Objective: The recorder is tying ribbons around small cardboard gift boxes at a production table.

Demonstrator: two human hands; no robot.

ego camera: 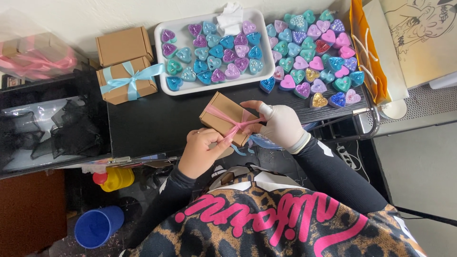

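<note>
A small brown cardboard box (223, 114) is held tilted above the black table (157, 123), with a pink ribbon (233, 124) wrapped around it. My left hand (202, 151) is bare and pinches the ribbon's end at the box's near corner. My right hand (280, 124), in a white glove, grips the ribbon at the box's right side. Both ribbon ends meet at the box's near edge.
A white tray (167, 88) of heart-shaped candles sits at the back, with more hearts (312, 57) loose to its right. Two brown boxes (124, 45), one tied with a blue ribbon (129, 80), stand at the left. A blue cup (97, 227) and a yellow bottle (116, 178) are on the floor.
</note>
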